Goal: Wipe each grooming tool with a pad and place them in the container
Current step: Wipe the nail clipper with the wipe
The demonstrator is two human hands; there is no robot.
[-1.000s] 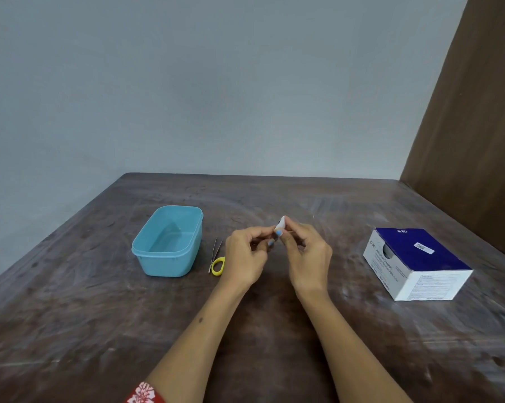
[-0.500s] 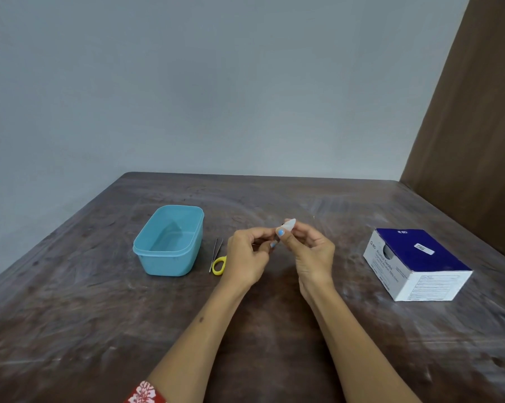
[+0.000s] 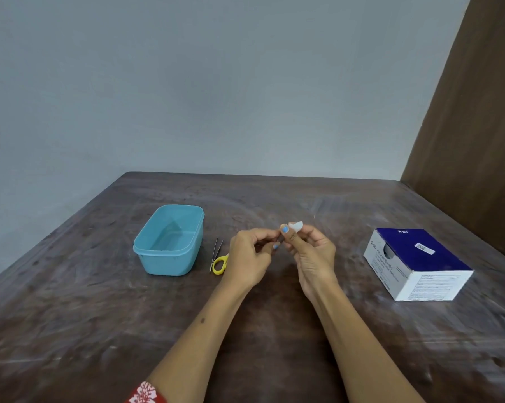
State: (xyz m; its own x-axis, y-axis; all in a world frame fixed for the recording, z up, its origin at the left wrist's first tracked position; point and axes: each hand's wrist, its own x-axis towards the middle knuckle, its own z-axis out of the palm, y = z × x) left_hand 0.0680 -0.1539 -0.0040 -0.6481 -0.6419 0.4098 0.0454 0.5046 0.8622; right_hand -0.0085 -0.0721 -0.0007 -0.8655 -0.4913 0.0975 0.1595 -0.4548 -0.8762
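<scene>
Two hands are raised above the table (image 3: 274, 359): a white pad (image 3: 297, 226) is pinched by the right hand (image 3: 312, 254); the left hand (image 3: 249, 257) is curled around something too small to tell

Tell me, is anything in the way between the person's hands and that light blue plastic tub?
Partly: the metal tweezers and yellow-handled scissors lie on the brown wooden table between the left hand and the empty light blue plastic tub.

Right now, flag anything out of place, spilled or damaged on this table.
Nothing stands out. The blue container sits upright and empty, tweezers and yellow-handled scissors lie beside it, and the swab box looks intact.
</scene>
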